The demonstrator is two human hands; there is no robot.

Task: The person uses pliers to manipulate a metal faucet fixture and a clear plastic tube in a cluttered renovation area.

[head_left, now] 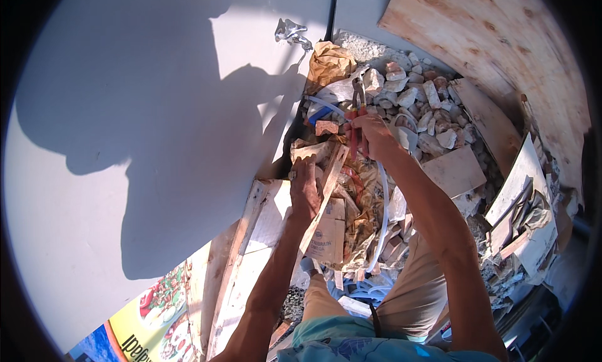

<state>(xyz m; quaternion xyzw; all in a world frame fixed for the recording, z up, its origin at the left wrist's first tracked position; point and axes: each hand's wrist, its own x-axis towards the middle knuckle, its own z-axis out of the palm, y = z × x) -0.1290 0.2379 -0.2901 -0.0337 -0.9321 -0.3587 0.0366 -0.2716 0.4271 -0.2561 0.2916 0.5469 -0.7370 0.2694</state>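
My right hand is closed round a pair of pliers with red handles, its dark metal jaws pointing up and away from me. A white flexible tube passes close below this hand and curves down toward my legs. My left hand, wearing a ring, grips the side of a narrow wooden strip, which slants over the debris. Its fingertips reach toward a short piece of wood; whether they touch it I cannot tell. A reddish brick piece lies between the two hands.
Broken stones heap up at the far right, with crumpled brown paper behind. A large grey panel with a metal handle borders the left. Wooden boards lean at right. A cardboard piece lies before my legs.
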